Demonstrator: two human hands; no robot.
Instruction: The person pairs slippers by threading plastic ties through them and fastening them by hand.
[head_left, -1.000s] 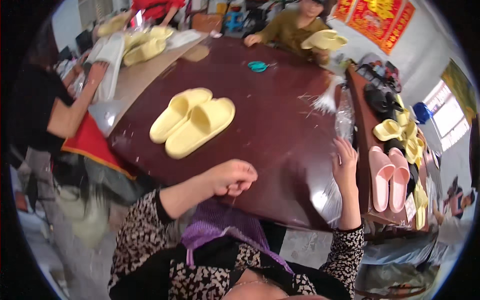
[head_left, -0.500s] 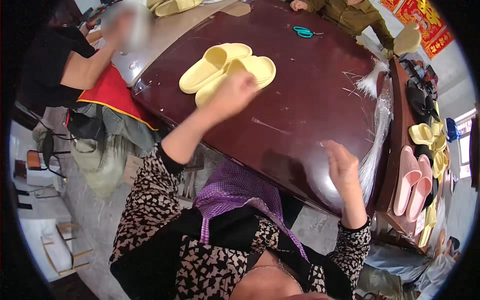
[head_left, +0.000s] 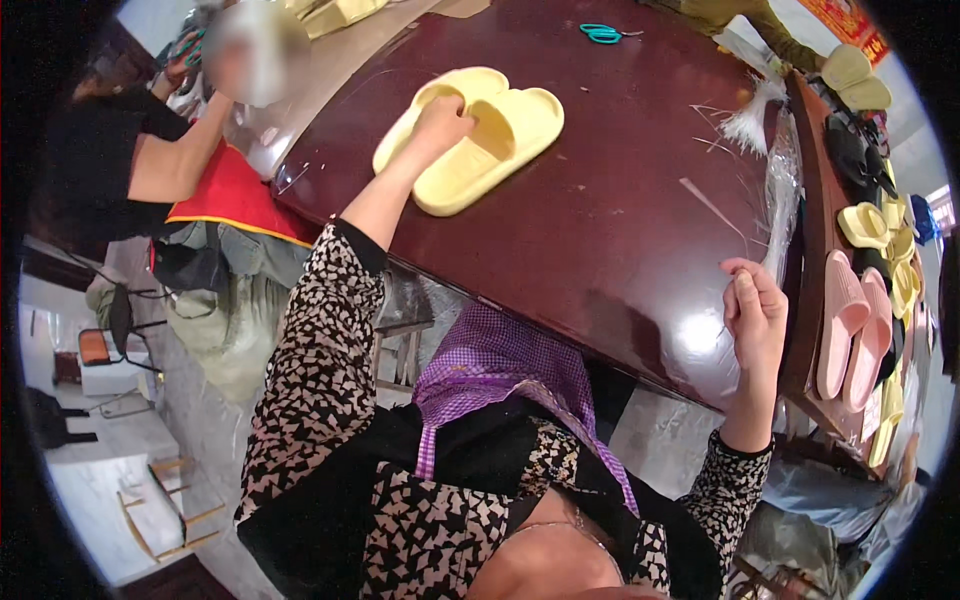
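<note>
**Left hand on yellow slippers, right hand raised at table edge**

2 yellow slippers [head_left: 475, 135] are laid side by side, touching, on the dark red table [head_left: 620, 230], toward its far left part. The left hand [head_left: 440, 120] is stretched out over them and is set on the left slipper of the pair, at its strap; the fingers are curled down onto it, though whether the strap is actually gripped cannot be told from this angle.

The right hand [head_left: 755, 310] is held up at the near right edge of the table, well apart from the slippers. Its fingers are bent inward with the thumb pressed against the fingertips, as in a pinch; what is pinched, if anything, is too small to be made out. A clear plastic sheet [head_left: 780, 200] is seen just beyond this hand, along the table's right edge.

Teal scissors [head_left: 601, 33] are lying at the far side of the table. 2 pink slippers [head_left: 850, 325] are placed on a lower shelf to the right, with more yellow ones beyond them. A person in black [head_left: 110, 160] is seated at the left.
</note>
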